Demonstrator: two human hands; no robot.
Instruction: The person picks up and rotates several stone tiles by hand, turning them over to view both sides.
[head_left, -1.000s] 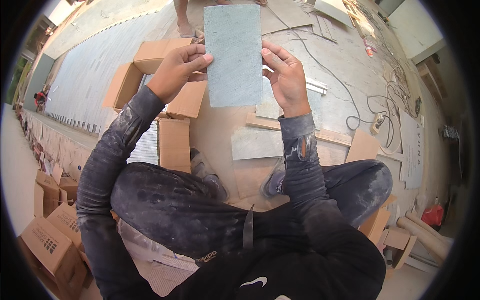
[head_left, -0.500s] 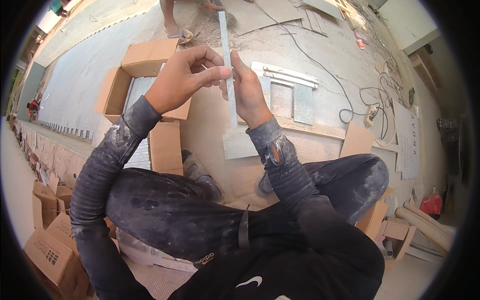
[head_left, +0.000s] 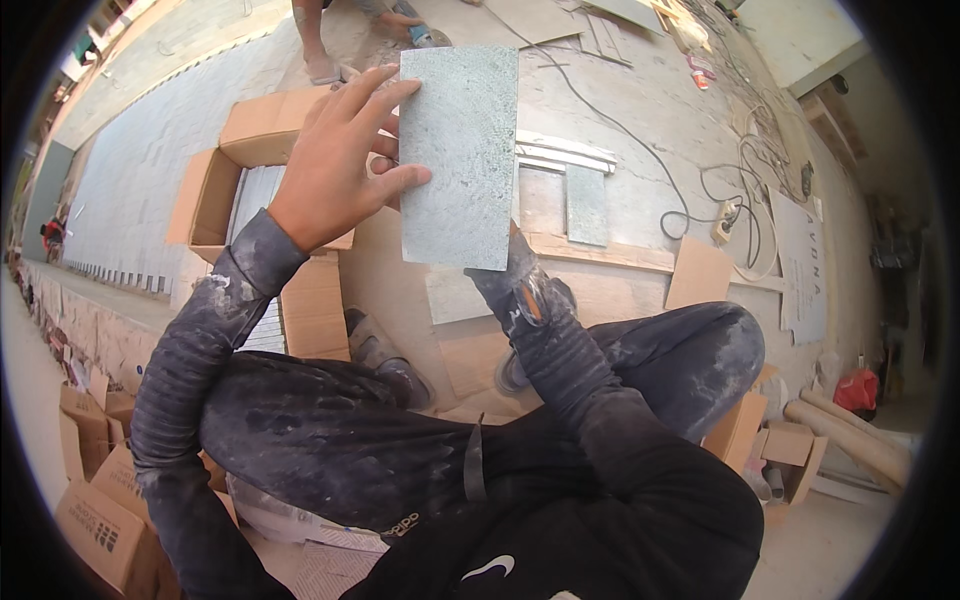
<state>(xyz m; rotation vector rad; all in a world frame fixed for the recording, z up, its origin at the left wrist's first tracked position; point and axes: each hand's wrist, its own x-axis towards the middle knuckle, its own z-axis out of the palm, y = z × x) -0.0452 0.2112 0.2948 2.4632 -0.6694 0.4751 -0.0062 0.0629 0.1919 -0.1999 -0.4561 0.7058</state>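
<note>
A grey-green rectangular stone tile (head_left: 459,160) is held upright in front of me, its broad speckled face toward me. At its left edge, my left hand (head_left: 345,160) is closed on it, with the thumb on the front face and the fingertips along the edge. Behind the tile is my right hand (head_left: 514,229). Only a sliver by the wrist shows below the tile's lower right, and its fingers are hidden. An open cardboard box (head_left: 212,205) holding a stack of similar tiles stands to the left. Another tile (head_left: 586,205) lies on the floor beyond my right wrist.
A wooden board (head_left: 600,252) and white strips (head_left: 567,153) lie ahead. Black cable loops around a power socket (head_left: 726,222) at right. At the top, another person's hand (head_left: 400,18) is on a power tool (head_left: 428,37). Cardboard boxes (head_left: 100,520) sit at lower left.
The tile has turned from edge-on to broad face toward me. My left hand has moved onto its left edge. My right hand has become mostly hidden behind it.
</note>
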